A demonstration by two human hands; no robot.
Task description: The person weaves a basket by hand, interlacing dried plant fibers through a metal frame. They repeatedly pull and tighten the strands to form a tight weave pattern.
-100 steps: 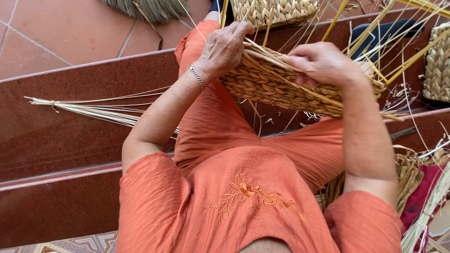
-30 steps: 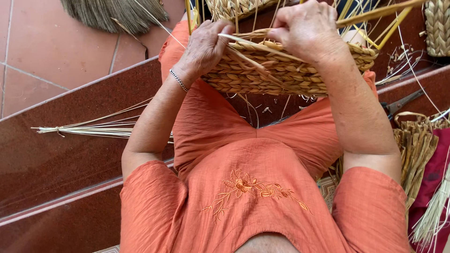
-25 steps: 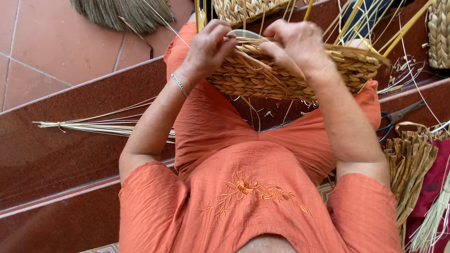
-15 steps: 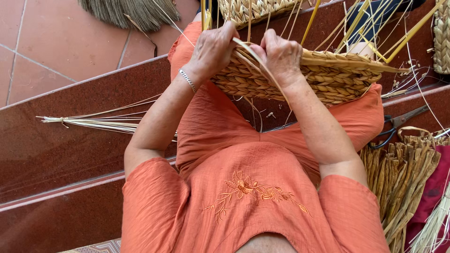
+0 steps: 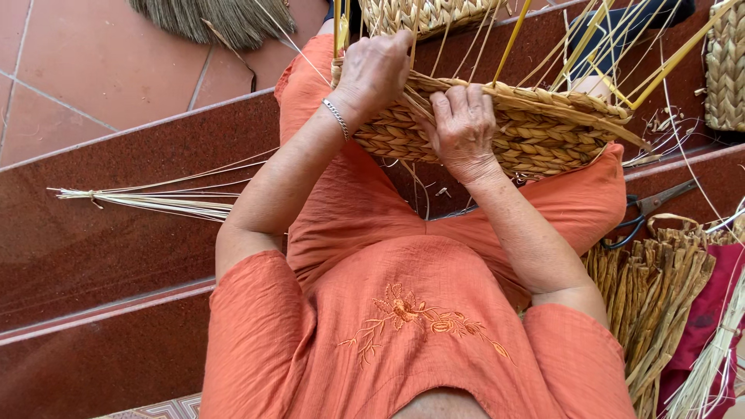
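1. Head view: the left hand (image 5: 374,71) and the right hand (image 5: 464,122) both grip the rim of the half-woven basket (image 5: 535,132) — fingers curled over the braided edge, close together.
2. The basket rests on the person's lap; loose straw stalks (image 5: 147,200) lie on the step — scissors (image 5: 648,213) at right.

You wear a loose orange top (image 5: 411,341) of thin, crinkled cloth with short sleeves that end above your elbows. A small flower sprig (image 5: 419,314) is stitched on its front in orange and yellow thread. Your trousers (image 5: 341,209) match the top in colour and cloth. Your forearms are bare, and 1 thin silver bracelet (image 5: 337,118) circles your left wrist.
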